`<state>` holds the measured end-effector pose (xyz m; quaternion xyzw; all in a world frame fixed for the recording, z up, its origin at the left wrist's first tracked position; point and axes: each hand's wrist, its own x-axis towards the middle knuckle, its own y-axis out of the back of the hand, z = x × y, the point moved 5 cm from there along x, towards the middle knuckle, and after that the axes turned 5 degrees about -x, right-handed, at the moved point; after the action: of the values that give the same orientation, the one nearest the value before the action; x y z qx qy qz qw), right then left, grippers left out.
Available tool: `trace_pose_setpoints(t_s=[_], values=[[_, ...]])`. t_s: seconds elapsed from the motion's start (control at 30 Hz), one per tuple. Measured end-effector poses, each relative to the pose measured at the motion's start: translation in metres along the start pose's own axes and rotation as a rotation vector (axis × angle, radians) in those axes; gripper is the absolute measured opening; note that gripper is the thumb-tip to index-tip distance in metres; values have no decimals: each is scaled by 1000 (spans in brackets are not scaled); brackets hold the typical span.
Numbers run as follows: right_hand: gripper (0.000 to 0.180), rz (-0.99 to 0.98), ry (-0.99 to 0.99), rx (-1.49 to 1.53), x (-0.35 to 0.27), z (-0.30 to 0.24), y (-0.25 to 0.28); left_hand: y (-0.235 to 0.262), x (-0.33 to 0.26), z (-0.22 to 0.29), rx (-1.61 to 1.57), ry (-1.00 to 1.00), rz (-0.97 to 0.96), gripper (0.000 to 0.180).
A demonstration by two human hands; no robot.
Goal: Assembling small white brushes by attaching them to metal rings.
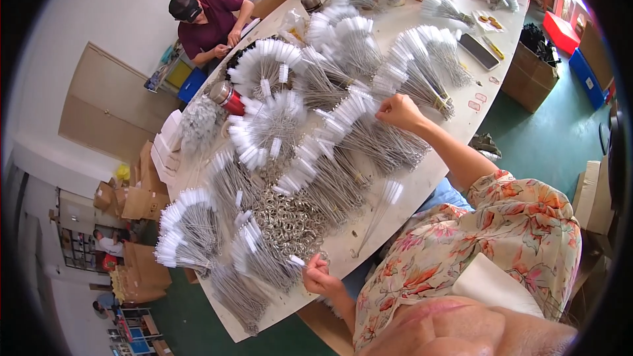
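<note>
My left hand (321, 277) is closed near the table's front edge, its fingertips pinching a small brush whose white bristle tip (297, 260) sticks out toward the pile of metal rings (290, 221). Farther right, my right hand (399, 112) has its fingers closed at the white heads of a bundle of wire-handled brushes (389, 142). Whether something is between those fingers is hidden. Another brush bundle (330, 178) lies between my hands. A few loose brushes (384, 204) rest near the front edge, their wire ends toward me.
Several more brush bundles (264, 128) cover the pale table (409, 178). A red metal flask (227, 97) stands among them, and a dark phone (478, 51) lies at the right. Across the table sits a co-worker (210, 26) in a dark cap. A carton (531, 76) is on the green floor.
</note>
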<state>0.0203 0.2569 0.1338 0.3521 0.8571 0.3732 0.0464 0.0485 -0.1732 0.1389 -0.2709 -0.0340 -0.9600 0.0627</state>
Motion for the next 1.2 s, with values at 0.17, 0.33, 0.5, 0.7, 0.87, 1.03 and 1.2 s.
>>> trace_pose_setpoints(t_s=[0.17, 0.33, 0.5, 0.7, 0.87, 1.03, 1.2], values=[[26, 224, 52, 374, -1, -1, 39, -2, 2, -13, 2, 64, -13, 44], [29, 571, 102, 852, 33, -1, 162, -8, 13, 7, 56, 41, -16, 51], [32, 428, -14, 882, 69, 76, 217, -6, 15, -4, 96, 60, 10, 53], [31, 521, -48, 63, 88, 184, 218, -25, 17, -9, 107, 76, -29, 53], [34, 258, -286, -333, 110, 198, 171, -41, 24, 6, 122, 49, -72, 42], [30, 83, -273, -270, 126, 222, 161, -37, 24, 0, -59, 249, 2, 36], [22, 731, 17, -356, 76, 154, 232, -49, 24, -14, -541, 568, -79, 34]])
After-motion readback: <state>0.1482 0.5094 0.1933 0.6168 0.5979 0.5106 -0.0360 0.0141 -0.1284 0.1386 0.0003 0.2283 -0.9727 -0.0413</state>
